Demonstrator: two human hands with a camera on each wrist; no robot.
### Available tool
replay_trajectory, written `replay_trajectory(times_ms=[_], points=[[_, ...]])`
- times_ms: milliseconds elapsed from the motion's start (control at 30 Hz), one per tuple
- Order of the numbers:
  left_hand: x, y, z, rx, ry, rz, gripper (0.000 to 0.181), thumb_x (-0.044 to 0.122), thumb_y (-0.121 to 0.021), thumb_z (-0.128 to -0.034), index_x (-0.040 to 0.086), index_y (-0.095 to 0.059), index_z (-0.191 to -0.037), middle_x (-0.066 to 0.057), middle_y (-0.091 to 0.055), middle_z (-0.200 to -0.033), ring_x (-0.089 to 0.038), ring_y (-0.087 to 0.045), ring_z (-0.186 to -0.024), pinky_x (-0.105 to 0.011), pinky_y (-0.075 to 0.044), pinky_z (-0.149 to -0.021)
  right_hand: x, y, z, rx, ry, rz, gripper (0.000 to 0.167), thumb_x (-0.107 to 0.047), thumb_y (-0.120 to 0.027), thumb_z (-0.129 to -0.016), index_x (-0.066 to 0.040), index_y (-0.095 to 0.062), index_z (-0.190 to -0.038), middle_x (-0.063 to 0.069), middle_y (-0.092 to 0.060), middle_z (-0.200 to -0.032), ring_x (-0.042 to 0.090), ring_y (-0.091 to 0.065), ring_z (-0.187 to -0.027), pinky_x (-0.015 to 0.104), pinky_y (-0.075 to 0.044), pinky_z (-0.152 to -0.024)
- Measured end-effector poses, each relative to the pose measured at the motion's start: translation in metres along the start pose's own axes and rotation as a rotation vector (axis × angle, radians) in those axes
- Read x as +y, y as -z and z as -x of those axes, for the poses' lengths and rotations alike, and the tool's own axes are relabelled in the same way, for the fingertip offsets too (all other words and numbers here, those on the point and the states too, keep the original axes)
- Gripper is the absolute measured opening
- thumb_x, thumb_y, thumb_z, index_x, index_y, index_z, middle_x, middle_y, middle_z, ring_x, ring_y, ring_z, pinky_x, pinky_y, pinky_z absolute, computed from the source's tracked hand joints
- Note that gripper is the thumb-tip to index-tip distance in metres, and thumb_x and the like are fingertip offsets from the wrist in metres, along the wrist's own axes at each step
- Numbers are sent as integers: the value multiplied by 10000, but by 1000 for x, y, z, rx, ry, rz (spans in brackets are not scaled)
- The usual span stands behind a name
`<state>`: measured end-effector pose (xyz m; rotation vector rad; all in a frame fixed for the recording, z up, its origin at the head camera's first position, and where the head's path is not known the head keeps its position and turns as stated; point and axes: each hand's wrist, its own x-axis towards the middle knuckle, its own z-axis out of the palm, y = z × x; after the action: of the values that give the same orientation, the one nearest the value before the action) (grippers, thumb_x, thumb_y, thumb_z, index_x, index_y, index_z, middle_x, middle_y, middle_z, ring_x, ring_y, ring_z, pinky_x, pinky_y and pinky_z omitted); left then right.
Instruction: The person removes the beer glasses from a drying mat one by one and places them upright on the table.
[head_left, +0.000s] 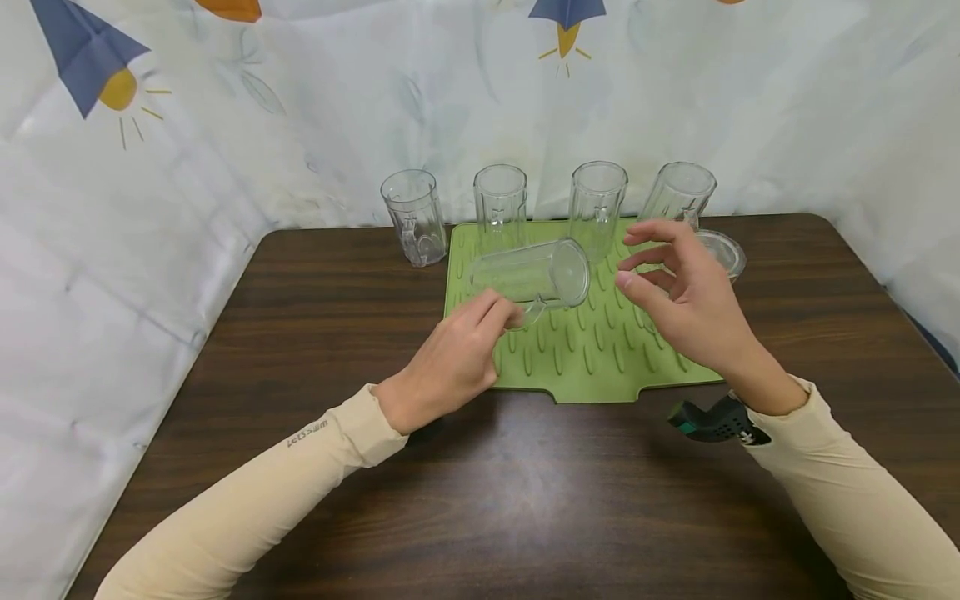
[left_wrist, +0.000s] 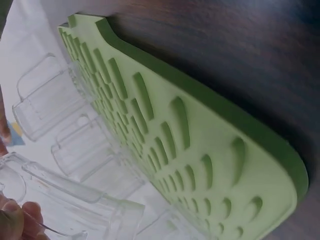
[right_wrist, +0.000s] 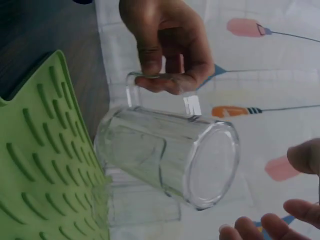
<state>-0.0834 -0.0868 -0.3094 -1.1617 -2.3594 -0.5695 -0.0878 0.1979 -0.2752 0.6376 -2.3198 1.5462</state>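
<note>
My left hand (head_left: 457,354) pinches the handle of a clear glass mug (head_left: 532,271), which is tipped onto its side above the green ribbed mat (head_left: 596,393). The mug's round base faces right; in the right wrist view the same mug (right_wrist: 150,145) hangs from the fingers by its handle. My right hand (head_left: 693,300) is raised over the mat's right part, fingers loosely bent and apart, holding nothing. Behind it another glass mug (head_left: 726,250) is partly hidden, so how it lies is hard to tell.
Along the back stand three more mugs (head_left: 501,204) (head_left: 597,200) (head_left: 681,192) on or near the mat. A further glass mug (head_left: 416,221) stands on the dark wood table (head_left: 337,308) left of the mat. A patterned white cloth (head_left: 337,108) hangs close behind.
</note>
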Motion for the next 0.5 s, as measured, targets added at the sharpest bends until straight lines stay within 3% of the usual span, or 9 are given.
replay_trajectory(times_ms=[100, 267, 500], points=[[-1, 1, -1, -3, -37, -50, 518, -262, -431, -679, 13, -631, -1070, -83, -651, -1008, -225, -659, -917, -328, -587, -752, 6, -6, 0, -27, 21, 65, 498, 36, -659, -951, -22, -501, -1419, -100, -553, -1367, 51, -635, -1122, 104, -538, -891], [-3, 0, 0, 12, -89, -155, 473, -241, -433, -727, 27, -621, -1069, -67, -633, -961, -227, -608, -827, -301, -459, -625, 15, -14, 0, -66, 57, 153, 540, -5, -718, -925, -42, -508, -1421, 46, -541, -1402, 107, -578, -1194, 134, -525, -894], [-4, -3, 0, 43, -135, -265, 309, -165, -467, -893, 45, -617, -1063, -56, -624, -956, -230, -567, -810, -323, -461, -670, 24, -24, 0, -122, 58, 157, 596, -23, -742, -915, -31, -473, -1446, 162, -472, -1410, 281, -565, -1237, 122, -547, -882]])
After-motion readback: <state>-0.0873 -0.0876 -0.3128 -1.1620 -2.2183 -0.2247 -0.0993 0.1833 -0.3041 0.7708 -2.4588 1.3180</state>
